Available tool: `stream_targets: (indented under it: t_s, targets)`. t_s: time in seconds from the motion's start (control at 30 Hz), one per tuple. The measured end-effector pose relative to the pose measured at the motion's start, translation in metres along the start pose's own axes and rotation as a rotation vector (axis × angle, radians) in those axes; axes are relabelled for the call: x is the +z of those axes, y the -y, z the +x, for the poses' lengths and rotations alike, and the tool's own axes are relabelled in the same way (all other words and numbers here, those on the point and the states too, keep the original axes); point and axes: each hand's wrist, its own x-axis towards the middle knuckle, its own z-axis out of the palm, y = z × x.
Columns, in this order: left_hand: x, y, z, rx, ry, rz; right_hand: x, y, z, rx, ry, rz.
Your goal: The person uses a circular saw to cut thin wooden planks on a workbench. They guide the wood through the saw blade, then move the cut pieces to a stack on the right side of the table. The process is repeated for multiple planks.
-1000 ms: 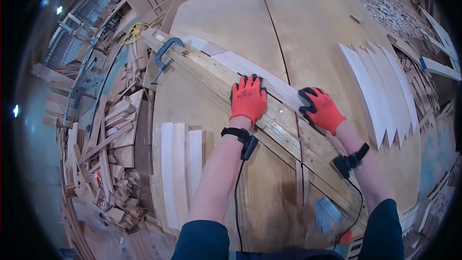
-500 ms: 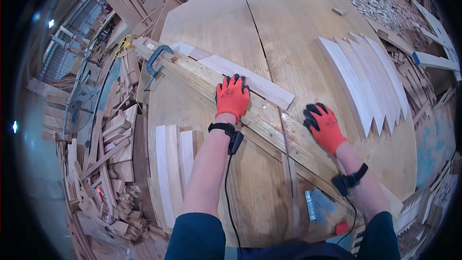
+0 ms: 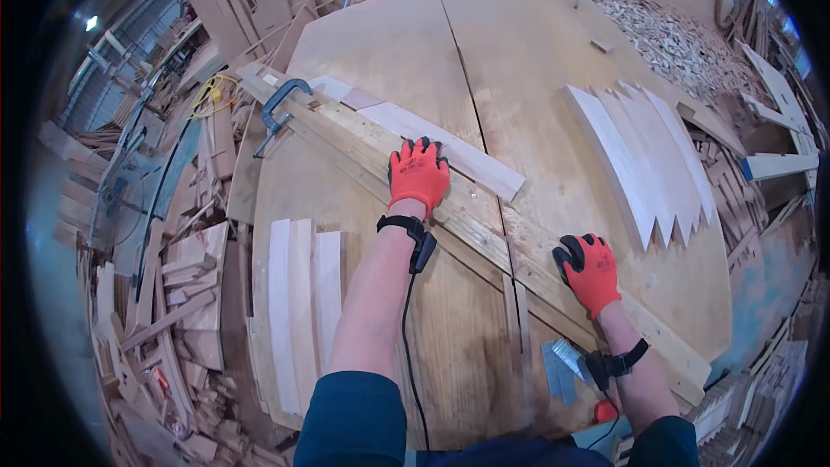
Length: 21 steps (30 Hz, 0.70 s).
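My left hand (image 3: 418, 175), in a red glove with black fingertips, lies open on a long wooden beam (image 3: 367, 134), its fingers reaching the edge of a pale board (image 3: 458, 151). The board lies slantwise along the beam's far side. To the right, my right hand (image 3: 590, 275), gloved alike, rests by the beam's right part with its fingers curled; anything inside them is hidden. A blue C-clamp (image 3: 275, 106) sits at the beam's far left end. Beyond the pale board's upper end lies a shorter pale piece (image 3: 331, 88).
Curved pale boards with pointed ends (image 3: 635, 164) lie on the right of the wooden tabletop (image 3: 372, 43). More pale strips (image 3: 303, 294) lie at left. Grey metal strips (image 3: 558, 370) and a red object (image 3: 605, 412) are near my right wrist. Scrap wood (image 3: 186, 294) is heaped beyond the left edge.
My right hand has moved slightly toward me and its fingers have curled more. My left hand stays on the beam. The whole view has shifted a little.
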Motion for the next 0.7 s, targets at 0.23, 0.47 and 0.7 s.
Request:
stream_targets:
  t_s: [0.23, 0.47, 0.7]
  targets:
    - [0.007, -0.005, 0.116, 0.007, 0.012, 0.022, 0.011, -0.025, 0.120, 0.020, -0.024, 0.052]
    - [0.019, -0.001, 0.223, -0.019, 0.032, 0.014, 0.024, -0.046, 0.233, 0.036, -0.013, 0.075]
    - [0.020, 0.001, 0.300, -0.044, 0.058, -0.012, 0.051, -0.078, 0.308, 0.039, -0.131, 0.019]
